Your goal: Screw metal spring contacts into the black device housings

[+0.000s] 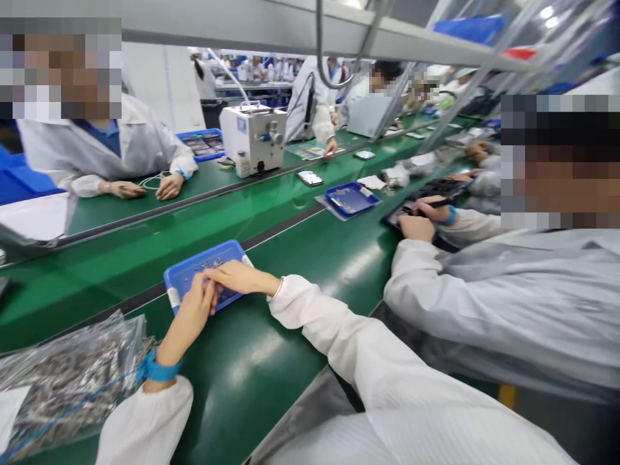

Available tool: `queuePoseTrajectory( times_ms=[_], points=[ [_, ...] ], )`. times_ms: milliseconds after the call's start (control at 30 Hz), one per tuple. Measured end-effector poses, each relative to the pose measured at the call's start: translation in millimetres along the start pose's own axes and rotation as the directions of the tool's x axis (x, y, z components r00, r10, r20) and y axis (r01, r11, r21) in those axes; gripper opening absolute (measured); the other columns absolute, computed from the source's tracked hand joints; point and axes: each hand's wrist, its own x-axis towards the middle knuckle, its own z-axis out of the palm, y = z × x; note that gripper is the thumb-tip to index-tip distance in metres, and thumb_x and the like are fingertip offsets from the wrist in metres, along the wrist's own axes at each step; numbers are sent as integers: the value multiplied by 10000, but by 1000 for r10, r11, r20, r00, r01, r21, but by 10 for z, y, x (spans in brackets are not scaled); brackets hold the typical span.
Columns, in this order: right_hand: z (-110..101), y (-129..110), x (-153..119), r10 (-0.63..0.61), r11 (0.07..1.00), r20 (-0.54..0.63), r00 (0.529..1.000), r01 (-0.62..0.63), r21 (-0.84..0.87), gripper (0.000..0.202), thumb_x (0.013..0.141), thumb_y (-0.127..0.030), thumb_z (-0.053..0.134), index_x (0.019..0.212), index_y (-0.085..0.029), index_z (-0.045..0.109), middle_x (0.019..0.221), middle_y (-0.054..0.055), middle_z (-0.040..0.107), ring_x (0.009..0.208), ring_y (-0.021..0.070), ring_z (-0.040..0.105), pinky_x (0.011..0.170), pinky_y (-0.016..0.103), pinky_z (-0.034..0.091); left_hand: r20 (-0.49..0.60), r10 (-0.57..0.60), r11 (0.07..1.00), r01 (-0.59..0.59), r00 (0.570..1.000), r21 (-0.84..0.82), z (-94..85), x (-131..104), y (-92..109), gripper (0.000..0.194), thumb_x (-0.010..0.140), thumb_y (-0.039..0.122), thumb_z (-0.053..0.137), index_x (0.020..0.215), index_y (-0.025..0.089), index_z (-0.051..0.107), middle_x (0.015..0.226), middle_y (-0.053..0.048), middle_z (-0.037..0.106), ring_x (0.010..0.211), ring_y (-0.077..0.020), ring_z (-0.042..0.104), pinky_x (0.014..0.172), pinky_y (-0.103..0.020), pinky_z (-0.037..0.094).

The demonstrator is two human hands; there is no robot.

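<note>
A shallow blue tray (175, 274) with small metal parts (208, 265) in it lies on the green bench, near the dark strip. My left hand (196, 300), with a blue band at the wrist, is over the tray's near left part, its fingers bent together. My right hand (237, 276) reaches in from the right over the tray, and its fingertips meet those of the left hand. Both hands are closed; whatever sits between the fingers is too small to make out.
A clear bag of metal parts (72, 374) lies at the lower left. A second blue tray (351, 199) and a phone (310, 177) are farther along. A white machine (254, 139) stands across the belt. Co-workers sit opposite and close on the right.
</note>
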Motion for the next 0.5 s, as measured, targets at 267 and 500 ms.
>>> queuePoseTrajectory(
  times_ms=[267, 500],
  points=[
    [-14, 56, -33, 157, 978, -175, 972, -177, -110, 250, 1023, -377, 399, 1078, -181, 544, 794, -9, 642, 598, 108, 529, 552, 217, 323, -211, 78, 938, 0, 974, 346, -151, 147, -184, 423, 918, 423, 364, 1216, 169, 523, 922, -96, 671, 728, -245, 658, 688, -379, 541],
    [43, 203, -111, 230, 946, -163, 959, -260, -192, 494, 938, -248, 571, 1401, -145, 431, 1057, 104, 693, 962, 224, 649, 844, 313, 472, -333, 226, 879, -45, 915, 475, -276, 108, -363, 475, 898, 231, 434, 1333, 114, 583, 1382, -189, 517, 1325, -308, 474, 1123, -475, 400]
  ],
)
